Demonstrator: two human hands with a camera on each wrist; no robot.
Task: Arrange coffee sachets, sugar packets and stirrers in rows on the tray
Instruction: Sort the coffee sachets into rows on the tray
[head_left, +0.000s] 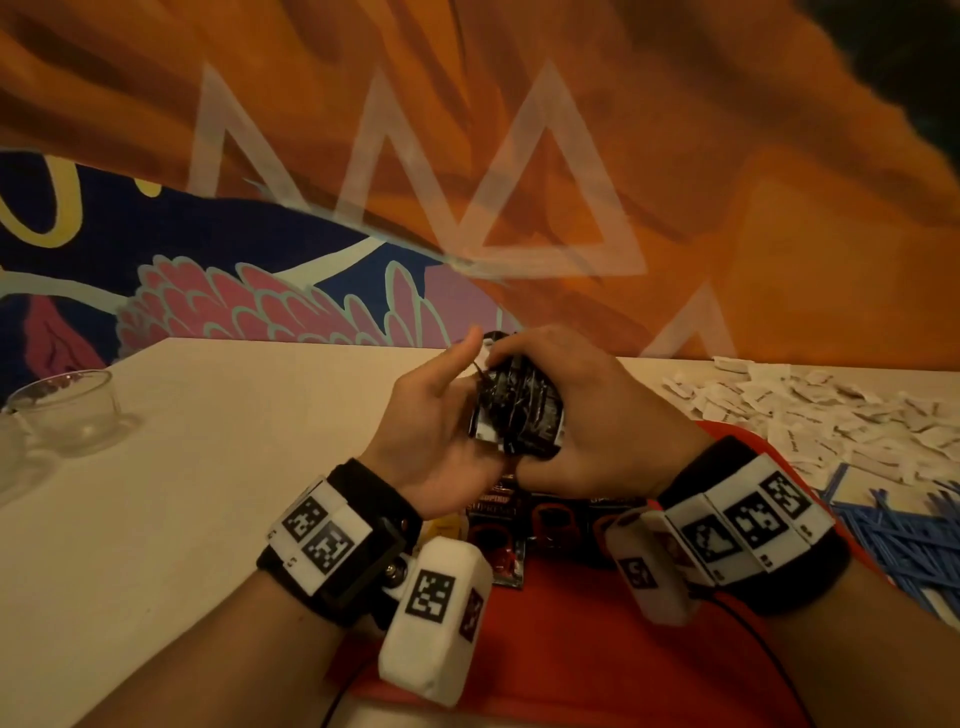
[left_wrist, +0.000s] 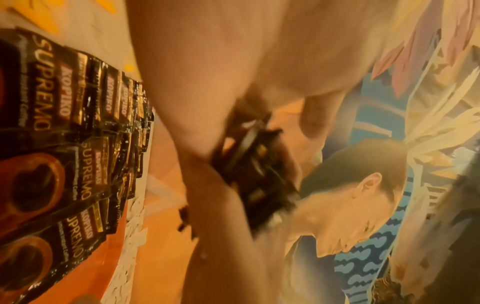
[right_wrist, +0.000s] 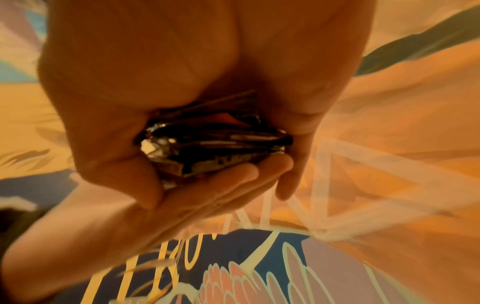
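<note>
On the far left of the pale tabletop (head_left: 218, 467) a clear glass bowl (head_left: 67, 410) is cut by the frame edge. The red plastic tray (head_left: 597, 639) lies mostly hidden under both wrists; the row of black coffee sachets (head_left: 550, 525) on it shows only in slivers from the head view, while the left wrist view shows them overlapping, labels readable (left_wrist: 59, 133). The left hand (head_left: 441, 426) is raised above the tray, palm up, thumb lifted, fingers flat beneath a stack of black foil coffee sachets (head_left: 519, 410). The right hand (head_left: 582, 410) closes over that stack from above, fingers curled round it; the count in the stack is hard to make out. To the right lie white paper sugar packets (head_left: 810, 410) in a loose heap, and blue plastic stirrers (head_left: 904, 540) cut off at the edge
</note>
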